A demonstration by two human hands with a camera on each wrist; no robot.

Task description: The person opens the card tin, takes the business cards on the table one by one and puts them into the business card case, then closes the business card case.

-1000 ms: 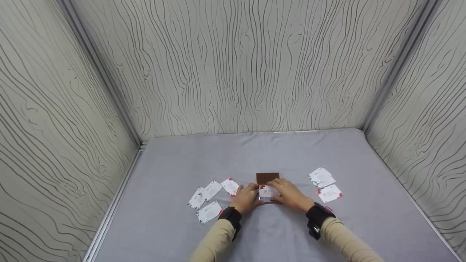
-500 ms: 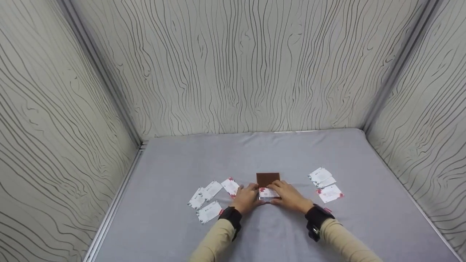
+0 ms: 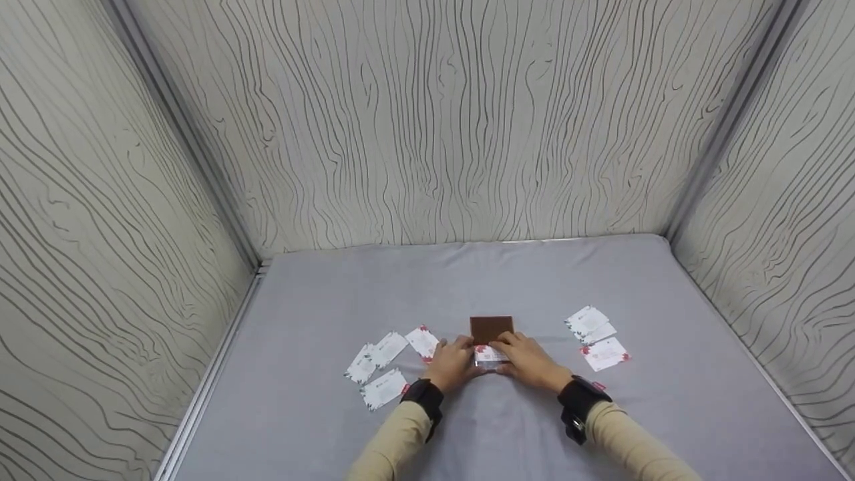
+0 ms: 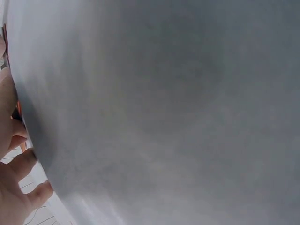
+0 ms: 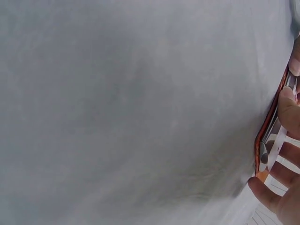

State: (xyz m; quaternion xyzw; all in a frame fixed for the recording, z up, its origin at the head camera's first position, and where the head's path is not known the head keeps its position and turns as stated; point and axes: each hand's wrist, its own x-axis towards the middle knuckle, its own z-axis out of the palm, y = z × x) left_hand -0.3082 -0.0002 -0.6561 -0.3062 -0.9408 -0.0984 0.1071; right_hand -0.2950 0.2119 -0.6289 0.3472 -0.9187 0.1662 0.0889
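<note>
A brown card case point(image 3: 491, 327) lies unfolded on the grey cloth in the head view, its lid panel pointing away from me. Over its near half is a white card point(image 3: 491, 354) with red flower print. My left hand point(image 3: 450, 365) grips the case's left side, thumb at the near edge. From the right, my right hand point(image 3: 532, 362) pinches the card against the case, fingers on the far edge and thumb near. In the right wrist view, the case point(image 5: 270, 119) shows a brown edge and a metal frame beside my thumb. The left wrist view shows mostly cloth and some fingers.
Several white printed cards point(image 3: 384, 390) lie scattered left of the hands, one point(image 3: 422, 342) close to the left fingers. More cards point(image 3: 605, 354) overlap at the right. A small red piece point(image 3: 600, 385) shows beside the right wrist. Patterned walls point(image 3: 427, 133) enclose the table.
Across the second, the right fingers have drawn slightly nearer to me, and the card sits a little lower over the case. The left hand holds its place.
</note>
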